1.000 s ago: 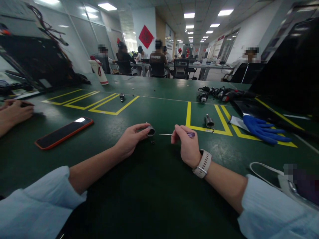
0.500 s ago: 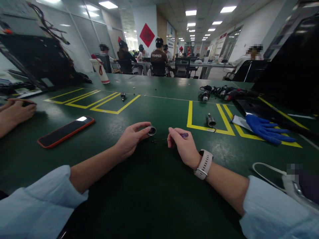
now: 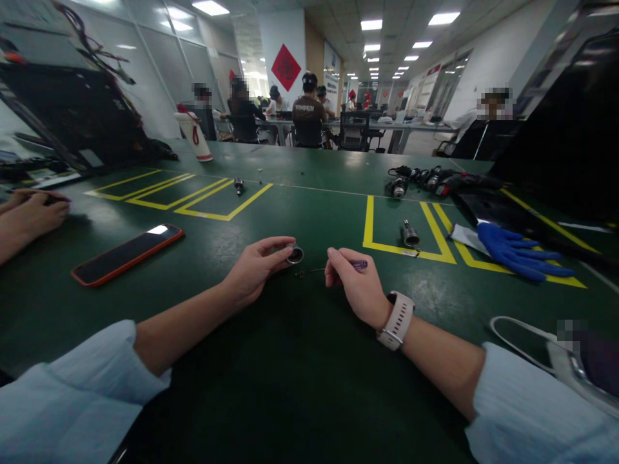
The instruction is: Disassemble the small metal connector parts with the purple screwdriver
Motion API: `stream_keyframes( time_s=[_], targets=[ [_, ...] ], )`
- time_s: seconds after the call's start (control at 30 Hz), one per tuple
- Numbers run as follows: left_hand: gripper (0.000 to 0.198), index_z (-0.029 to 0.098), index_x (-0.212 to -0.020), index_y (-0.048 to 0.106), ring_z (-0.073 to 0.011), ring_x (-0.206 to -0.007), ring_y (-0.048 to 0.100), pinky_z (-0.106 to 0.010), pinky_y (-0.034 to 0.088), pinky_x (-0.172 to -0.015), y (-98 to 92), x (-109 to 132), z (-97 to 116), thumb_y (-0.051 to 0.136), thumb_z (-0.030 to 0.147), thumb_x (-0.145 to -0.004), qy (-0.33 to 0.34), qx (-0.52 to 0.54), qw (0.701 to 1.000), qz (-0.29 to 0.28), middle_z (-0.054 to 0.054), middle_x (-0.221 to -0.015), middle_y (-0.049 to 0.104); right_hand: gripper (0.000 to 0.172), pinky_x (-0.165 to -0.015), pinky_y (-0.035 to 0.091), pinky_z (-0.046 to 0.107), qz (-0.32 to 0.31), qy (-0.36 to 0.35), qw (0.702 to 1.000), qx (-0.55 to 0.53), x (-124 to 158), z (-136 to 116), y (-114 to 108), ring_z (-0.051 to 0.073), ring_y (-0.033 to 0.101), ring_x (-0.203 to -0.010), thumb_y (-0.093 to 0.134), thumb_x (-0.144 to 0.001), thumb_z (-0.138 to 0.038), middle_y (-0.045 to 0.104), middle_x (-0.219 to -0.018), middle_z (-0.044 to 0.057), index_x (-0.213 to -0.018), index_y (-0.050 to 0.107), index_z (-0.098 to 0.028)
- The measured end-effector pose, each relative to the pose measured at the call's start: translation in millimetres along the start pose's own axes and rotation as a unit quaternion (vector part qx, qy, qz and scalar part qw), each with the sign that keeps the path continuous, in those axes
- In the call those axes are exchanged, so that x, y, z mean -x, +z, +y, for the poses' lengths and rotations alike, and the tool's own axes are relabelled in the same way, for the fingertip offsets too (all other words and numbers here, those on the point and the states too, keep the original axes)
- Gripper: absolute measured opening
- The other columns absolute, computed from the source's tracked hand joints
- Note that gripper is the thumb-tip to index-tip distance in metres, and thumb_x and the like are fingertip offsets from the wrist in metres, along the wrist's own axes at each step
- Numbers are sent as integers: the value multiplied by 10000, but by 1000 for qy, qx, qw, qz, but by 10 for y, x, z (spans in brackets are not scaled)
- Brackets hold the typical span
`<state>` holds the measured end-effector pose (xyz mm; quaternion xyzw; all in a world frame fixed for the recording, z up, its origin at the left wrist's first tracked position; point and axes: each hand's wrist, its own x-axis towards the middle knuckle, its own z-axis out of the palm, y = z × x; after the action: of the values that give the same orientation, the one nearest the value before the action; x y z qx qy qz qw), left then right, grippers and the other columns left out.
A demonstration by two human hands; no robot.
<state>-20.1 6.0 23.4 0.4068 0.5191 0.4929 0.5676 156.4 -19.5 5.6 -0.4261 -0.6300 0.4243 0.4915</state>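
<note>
My left hand (image 3: 258, 264) is closed, with thumb and fingers around a round, hollow metal part (image 3: 295, 255) whose open end faces me. To the right, my right hand (image 3: 355, 280) is closed around the purple handle of a thin screwdriver (image 3: 358, 264). Its slender shaft points left, low over the green table. Beside its tip lie some tiny metal pieces (image 3: 300, 275), too small to name. The tip itself is hard to make out. A watch with a pale strap (image 3: 397, 320) is on my right wrist.
A phone in an orange case (image 3: 128, 255) lies left, near another person's hands (image 3: 36, 219). Metal parts (image 3: 411, 236) (image 3: 238, 187) sit in yellow-taped areas. A blue glove (image 3: 517, 251), dark tools (image 3: 425, 180) and a white cable (image 3: 520, 319) are right. A white cup (image 3: 194, 136) stands behind.
Both hands keep their grips and stay almost in place. The screwdriver's shaft and the tiny pieces near its tip look very slightly shifted.
</note>
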Motion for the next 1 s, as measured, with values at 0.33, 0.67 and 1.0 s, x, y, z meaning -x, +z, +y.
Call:
stream_keyframes(
  time_s=[0.33, 0.67, 1.0],
  targets=[
    [156, 152, -869, 704, -119, -821, 665, -195, 536, -745, -24, -7, -8, 668, 66, -744, 1, -14, 1000, -8, -49, -909, 710, 378, -548, 402, 241, -27, 11, 998, 52, -6, -45, 3, 107, 514, -513, 417, -905, -354, 521, -509, -37, -590, 540, -185],
    [158, 129, -859, 707, -118, -787, 675, -193, 552, -730, 37, 73, 78, 608, 31, -786, -22, 8, 1000, 4, -62, -873, 722, 388, -421, 262, 244, -43, 31, 989, 141, -25, -266, 52, 89, 389, -376, 452, -852, -283, 426, -388, -51, -477, 482, -193],
    [247, 129, -911, 694, -136, -775, 671, -242, 542, -768, -14, 82, 55, 669, 12, -695, 17, -4, 1000, -4, -61, -844, 721, 291, -610, 421, 260, -6, -144, 987, 68, 151, -96, 69, 119, 532, -616, 446, -915, -291, 559, -643, -15, -668, 566, -193]
  ],
)
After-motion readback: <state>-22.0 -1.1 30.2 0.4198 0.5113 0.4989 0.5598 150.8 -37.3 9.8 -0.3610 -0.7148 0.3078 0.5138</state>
